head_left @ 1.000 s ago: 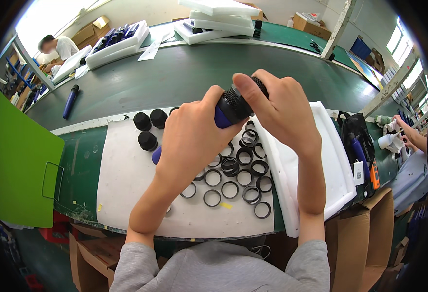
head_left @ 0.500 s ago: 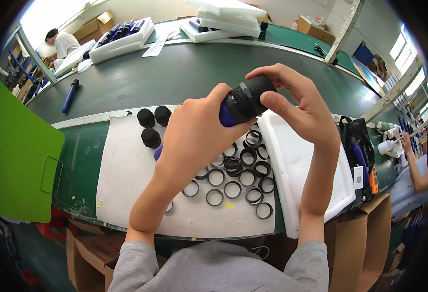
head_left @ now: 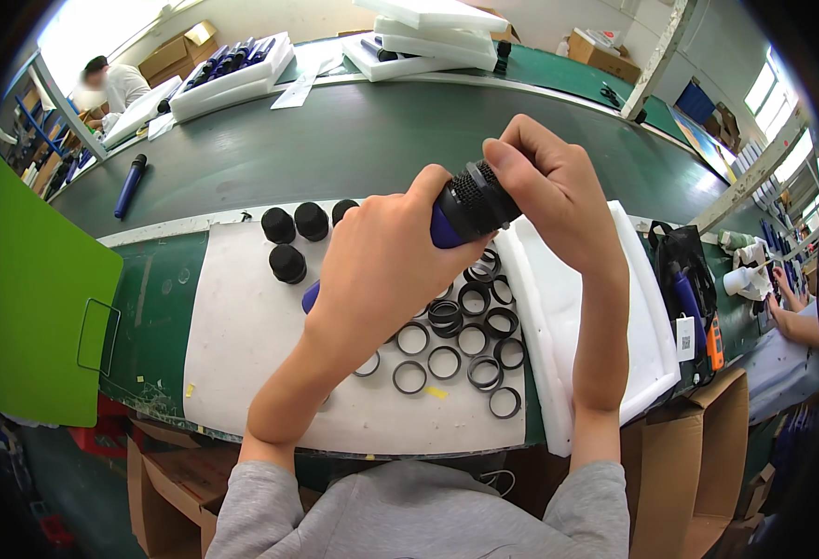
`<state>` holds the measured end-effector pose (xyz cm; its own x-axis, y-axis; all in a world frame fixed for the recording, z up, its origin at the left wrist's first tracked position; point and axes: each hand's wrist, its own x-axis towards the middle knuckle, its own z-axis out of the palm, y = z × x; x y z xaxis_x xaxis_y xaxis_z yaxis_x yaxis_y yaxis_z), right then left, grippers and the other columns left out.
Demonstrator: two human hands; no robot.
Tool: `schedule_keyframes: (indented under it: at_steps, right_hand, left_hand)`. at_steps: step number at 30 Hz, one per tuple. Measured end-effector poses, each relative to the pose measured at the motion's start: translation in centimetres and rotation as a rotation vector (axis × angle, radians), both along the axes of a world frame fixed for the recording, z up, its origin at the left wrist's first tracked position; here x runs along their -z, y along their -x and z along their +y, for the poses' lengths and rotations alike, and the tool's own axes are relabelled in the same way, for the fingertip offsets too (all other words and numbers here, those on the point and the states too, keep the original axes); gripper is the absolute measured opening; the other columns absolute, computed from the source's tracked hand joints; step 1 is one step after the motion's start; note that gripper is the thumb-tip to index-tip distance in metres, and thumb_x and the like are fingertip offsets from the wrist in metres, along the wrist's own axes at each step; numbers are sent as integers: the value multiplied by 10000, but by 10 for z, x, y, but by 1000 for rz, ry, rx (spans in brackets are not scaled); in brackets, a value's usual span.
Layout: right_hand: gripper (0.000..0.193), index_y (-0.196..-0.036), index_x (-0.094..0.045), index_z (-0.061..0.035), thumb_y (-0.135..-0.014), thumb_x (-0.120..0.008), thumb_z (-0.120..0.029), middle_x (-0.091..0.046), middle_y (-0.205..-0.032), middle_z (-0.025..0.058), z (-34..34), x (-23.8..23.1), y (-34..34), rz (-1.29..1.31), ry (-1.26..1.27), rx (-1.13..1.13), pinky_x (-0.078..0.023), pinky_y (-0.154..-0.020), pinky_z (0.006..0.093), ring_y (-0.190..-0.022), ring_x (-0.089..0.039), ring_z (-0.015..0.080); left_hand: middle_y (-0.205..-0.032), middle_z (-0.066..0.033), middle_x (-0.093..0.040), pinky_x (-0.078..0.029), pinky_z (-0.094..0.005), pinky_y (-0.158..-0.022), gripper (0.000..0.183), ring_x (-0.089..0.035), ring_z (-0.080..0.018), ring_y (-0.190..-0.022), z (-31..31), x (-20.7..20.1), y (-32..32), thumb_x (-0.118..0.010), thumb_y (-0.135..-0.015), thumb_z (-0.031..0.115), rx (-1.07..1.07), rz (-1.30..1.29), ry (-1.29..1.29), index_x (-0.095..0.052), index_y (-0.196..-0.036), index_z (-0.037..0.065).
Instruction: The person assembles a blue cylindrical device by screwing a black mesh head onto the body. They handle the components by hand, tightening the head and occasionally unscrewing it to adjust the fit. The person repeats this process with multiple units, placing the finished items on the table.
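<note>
My left hand (head_left: 372,252) is wrapped round the dark blue body of a microphone (head_left: 465,207), which tilts up to the right above the work surface. Its black mesh head points away from my palm. Over the top end of that head, my right hand (head_left: 554,191) is closed, thumb and curled fingers covering the tip. Below the hands lie several loose black rings (head_left: 444,363), some overlapping. Several black microphone heads (head_left: 287,265) stand to the left of my left hand, one partly hidden behind it.
A white foam tray (head_left: 559,326) lies right of the rings. A blue microphone (head_left: 131,186) rests on the dark green belt. Foam trays (head_left: 232,84) with microphones stand behind. A green panel (head_left: 37,298) is at left; a black bag (head_left: 684,270) and co-worker's hands (head_left: 782,303) are at right.
My right hand has turned, its fingers curling tighter over the microphone's head. The microphone has shifted slightly right. The right-hand co-worker's arm has lowered.
</note>
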<state>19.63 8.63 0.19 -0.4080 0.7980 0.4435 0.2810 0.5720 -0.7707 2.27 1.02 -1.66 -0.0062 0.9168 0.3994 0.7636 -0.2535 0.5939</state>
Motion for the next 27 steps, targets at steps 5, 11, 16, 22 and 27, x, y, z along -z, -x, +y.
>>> schedule_keyframes:
  at_steps: [5, 11, 16, 22, 27]
  right_hand:
    - [475, -734, -570, -3, -957, -663, -411, -507, -593, 56, -5, -6, -1, -39, 41, 84, -377, -537, 283, -590, -431, 91]
    - [422, -783, -641, -10, -962, -671, -391, -553, -613, 73, -4, -4, 0, 82, -127, -58, -434, -575, 285, -594, -513, 120]
    - [327, -818, -670, -15, -971, -628, -301, -566, -623, 77, -2, -1, 8, 133, -343, -207, -461, -577, 299, -567, -543, 158]
    - [410, -761, -611, 18, -1000, -549, -310, -444, -568, 102, -1, 9, 11, 39, -61, 32, -412, -540, 345, -544, -430, 183]
    - [485, -780, -603, 16, -1028, -549, -397, -463, -584, 100, 3, 8, 9, 2, -97, 9, -396, -543, 346, -564, -415, 167]
  left_hand:
    - [-721, -154, -701, -556, -397, -626, 463, -716, -339, -659, -1, 2, -4, -877, -785, 367, 1, -17, 2, -634, -991, 30]
    - [-747, -111, -710, -554, -358, -640, 429, -702, -243, -650, 2, -4, 0, -875, -782, 328, 88, -99, 66, -658, -1006, 33]
    - [-752, -39, -694, -534, -301, -639, 405, -635, -110, -664, 1, -4, 12, -879, -774, 289, 298, -303, 154, -681, -1008, 25]
    - [-753, -130, -717, -555, -365, -643, 423, -717, -271, -654, 2, 2, 2, -877, -778, 318, 55, -41, 41, -658, -993, 26]
    - [-739, -154, -710, -554, -376, -638, 438, -712, -323, -652, 6, 3, 1, -877, -776, 337, 48, -27, 10, -650, -984, 25]
